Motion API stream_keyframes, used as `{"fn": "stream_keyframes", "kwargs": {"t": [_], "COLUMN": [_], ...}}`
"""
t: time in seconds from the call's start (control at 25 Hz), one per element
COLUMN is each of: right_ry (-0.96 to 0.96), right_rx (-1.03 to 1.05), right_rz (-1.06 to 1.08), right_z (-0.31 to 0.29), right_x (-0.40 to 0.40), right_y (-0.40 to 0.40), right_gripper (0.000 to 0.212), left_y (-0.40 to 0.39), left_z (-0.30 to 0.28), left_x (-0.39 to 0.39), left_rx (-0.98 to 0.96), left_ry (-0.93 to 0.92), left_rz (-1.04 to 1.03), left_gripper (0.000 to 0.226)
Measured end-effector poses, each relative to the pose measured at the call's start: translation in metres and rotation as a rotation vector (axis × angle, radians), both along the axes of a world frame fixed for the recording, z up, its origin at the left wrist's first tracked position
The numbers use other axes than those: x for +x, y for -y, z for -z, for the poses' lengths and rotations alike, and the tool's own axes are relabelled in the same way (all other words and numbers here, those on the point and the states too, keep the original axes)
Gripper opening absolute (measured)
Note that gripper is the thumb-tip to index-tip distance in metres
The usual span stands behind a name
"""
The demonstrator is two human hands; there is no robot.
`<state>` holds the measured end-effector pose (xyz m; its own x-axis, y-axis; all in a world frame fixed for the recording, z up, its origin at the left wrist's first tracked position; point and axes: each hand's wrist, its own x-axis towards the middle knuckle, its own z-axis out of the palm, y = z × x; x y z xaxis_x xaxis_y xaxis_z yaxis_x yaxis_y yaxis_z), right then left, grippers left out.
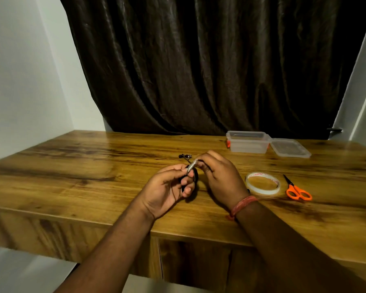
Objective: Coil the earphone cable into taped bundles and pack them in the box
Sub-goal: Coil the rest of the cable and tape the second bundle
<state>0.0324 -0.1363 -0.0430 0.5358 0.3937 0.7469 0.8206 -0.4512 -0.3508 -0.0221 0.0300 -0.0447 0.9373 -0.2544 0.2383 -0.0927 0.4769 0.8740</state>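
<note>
we hold the coil (191, 178) over the middle of the desk (72, 166), just above the wood. our left hand (169, 187) has its grip curled round the black loops, thumb and fingers clamped on them. our right hand (218, 176) pinches a short strip of tape (192, 165) that bridges across to the left thumb. the earbuds (184, 156) poke out behind the hands, loose from the coil.

what could go wrong, as we judge it: the tape may stick to our own fingertips or fold on itself before it wraps the loops, since both hands touch it. if the left grip slackens while we press the strip round, the loops could spring apart and the bundle would go slack. the loose earbuds might also get caught under the tape.

the box (248, 144) stands open at the far right of the desk, clear plastic; we see nothing in it, though its far wall is hard to read. its lid (290, 148) lies flat just beside it on the right. the roll (262, 183) and scissors (297, 190) lie near our right wrist.
</note>
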Motion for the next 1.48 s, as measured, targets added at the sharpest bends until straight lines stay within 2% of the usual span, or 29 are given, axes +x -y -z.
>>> {"fn": "stream_keyframes", "kwargs": {"t": [0.12, 0.2, 0.32, 0.48, 0.72, 0.84, 1.08, 1.28, 1.32, 1.48], "right_ry": [0.015, -0.005, -0.026, 0.055, 0.201, 0.228, 0.181, 0.156, 0.152, 0.082], "right_rx": [-0.102, -0.171, -0.283, -0.462, -0.527, -0.487, -0.444, -0.235, -0.173, 0.022], "right_rz": [0.034, 0.030, 0.037, 0.048, -0.035, -0.072, -0.032, -0.002, 0.017, 0.057], "right_z": [0.001, 0.001, 0.004, 0.009, 0.009, 0.007, 0.009, 0.001, 0.000, -0.001], "right_x": [-0.003, -0.004, -0.004, -0.002, -0.013, -0.016, -0.012, -0.014, -0.013, -0.005], "right_y": [-0.004, -0.005, -0.009, -0.017, -0.022, -0.022, -0.018, -0.010, -0.008, -0.001], "right_gripper": [0.013, 0.015, 0.018, 0.022, 0.009, 0.008, 0.015, 0.017, 0.014, 0.007], "left_y": [-0.003, -0.004, 0.000, 0.001, -0.002, -0.003, 0.009, 0.006, 0.008, 0.013], "left_z": [-0.001, -0.001, -0.003, -0.007, -0.007, -0.004, 0.010, 0.017, 0.017, 0.013], "left_x": [-0.003, -0.002, 0.000, 0.003, 0.009, 0.014, 0.017, 0.020, 0.020, 0.016], "left_rx": [-0.088, -0.128, -0.195, -0.261, -0.306, -0.212, 0.164, 0.401, 0.412, 0.235], "left_ry": [0.067, 0.101, 0.098, 0.090, 0.129, 0.189, 0.204, 0.193, 0.174, 0.072], "left_rz": [0.087, 0.068, -0.060, -0.239, -0.374, -0.474, -0.553, -0.586, -0.544, -0.337], "left_gripper": [0.016, 0.017, 0.013, 0.018, 0.021, 0.023, 0.019, 0.041, 0.042, 0.037]}}
